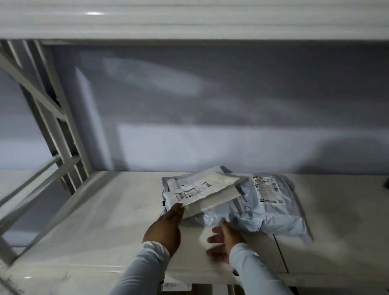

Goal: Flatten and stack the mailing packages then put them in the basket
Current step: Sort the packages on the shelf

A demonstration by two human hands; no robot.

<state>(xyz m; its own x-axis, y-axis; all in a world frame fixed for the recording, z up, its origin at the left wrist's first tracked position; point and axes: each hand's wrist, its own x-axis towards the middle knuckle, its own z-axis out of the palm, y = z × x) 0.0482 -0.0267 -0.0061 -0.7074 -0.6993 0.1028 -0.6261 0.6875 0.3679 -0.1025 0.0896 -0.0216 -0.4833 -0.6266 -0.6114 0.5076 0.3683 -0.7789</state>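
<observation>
- Packages sit on the shelf [333, 206]: white mailer [206, 190] lies on the grey poly bag [263, 209], stack loose and skewed.
- Left hand [166, 228] pinches the white mailer's near corner.
- Right hand [224, 240], blurred, fingers spread, holds nothing, just before the grey poly bag.
- Flattening looks partly done; no basket in view, so transfer remains.

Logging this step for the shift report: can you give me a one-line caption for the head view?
Left hand holds a white mailer above grey packages on the shelf; right hand blurred.
</observation>
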